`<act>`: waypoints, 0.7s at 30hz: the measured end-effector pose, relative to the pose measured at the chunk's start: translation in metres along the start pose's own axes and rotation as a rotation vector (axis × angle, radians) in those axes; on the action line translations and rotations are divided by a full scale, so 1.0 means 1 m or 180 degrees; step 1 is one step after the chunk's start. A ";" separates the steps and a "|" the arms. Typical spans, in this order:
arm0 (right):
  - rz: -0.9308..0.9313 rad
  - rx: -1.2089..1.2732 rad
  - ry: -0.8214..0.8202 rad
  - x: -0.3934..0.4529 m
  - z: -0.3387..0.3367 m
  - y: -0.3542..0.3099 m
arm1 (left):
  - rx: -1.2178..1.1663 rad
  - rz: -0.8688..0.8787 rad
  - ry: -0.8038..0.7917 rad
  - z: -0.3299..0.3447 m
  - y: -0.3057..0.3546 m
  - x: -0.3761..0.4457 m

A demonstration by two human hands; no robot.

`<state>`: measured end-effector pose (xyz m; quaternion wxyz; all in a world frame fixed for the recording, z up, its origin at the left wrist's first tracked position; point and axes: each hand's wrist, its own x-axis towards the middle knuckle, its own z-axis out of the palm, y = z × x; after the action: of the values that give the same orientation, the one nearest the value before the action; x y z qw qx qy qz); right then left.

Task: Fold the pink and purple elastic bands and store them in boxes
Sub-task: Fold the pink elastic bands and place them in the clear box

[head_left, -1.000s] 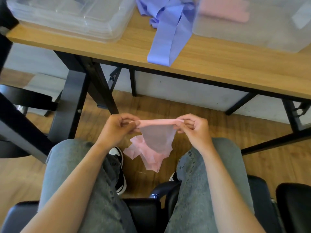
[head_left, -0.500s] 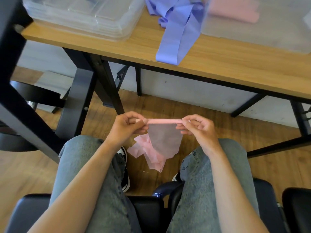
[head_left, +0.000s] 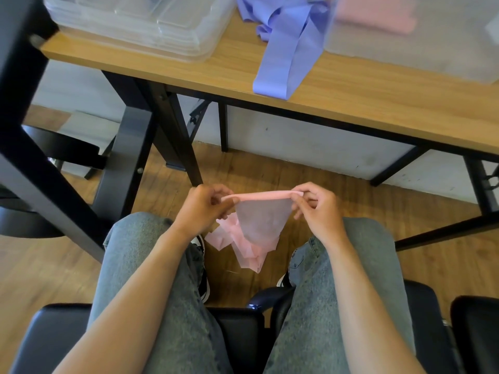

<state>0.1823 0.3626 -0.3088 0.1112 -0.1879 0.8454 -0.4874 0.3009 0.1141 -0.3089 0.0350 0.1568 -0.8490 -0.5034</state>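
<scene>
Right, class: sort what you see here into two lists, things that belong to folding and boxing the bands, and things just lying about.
Belongs to the job:
pink band, pinched by left hand and right hand
purple band on the table
clear box holding folded pink bands

Just lying about:
stacked clear lids
black chair

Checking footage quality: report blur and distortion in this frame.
Head view: wide-angle bowing bends the wooden table edge; the black frame post at left is motion-smeared; both hands and the thin pink elastic band stay fairly sharp.
</scene>
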 end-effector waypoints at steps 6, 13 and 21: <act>0.0144 0.0545 0.0065 0.000 -0.002 -0.004 | -0.0982 -0.0283 0.0033 0.002 0.002 0.004; 0.0243 0.0861 0.0020 0.005 -0.002 -0.004 | -0.1504 -0.0451 0.0106 0.007 -0.002 0.007; 0.0103 0.0327 0.0045 0.007 0.003 0.007 | -0.0402 -0.0093 -0.0152 0.008 -0.017 0.009</act>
<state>0.1754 0.3607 -0.3166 0.1226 -0.1648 0.8229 -0.5297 0.2944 0.1104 -0.3288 0.0172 0.1547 -0.8137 -0.5600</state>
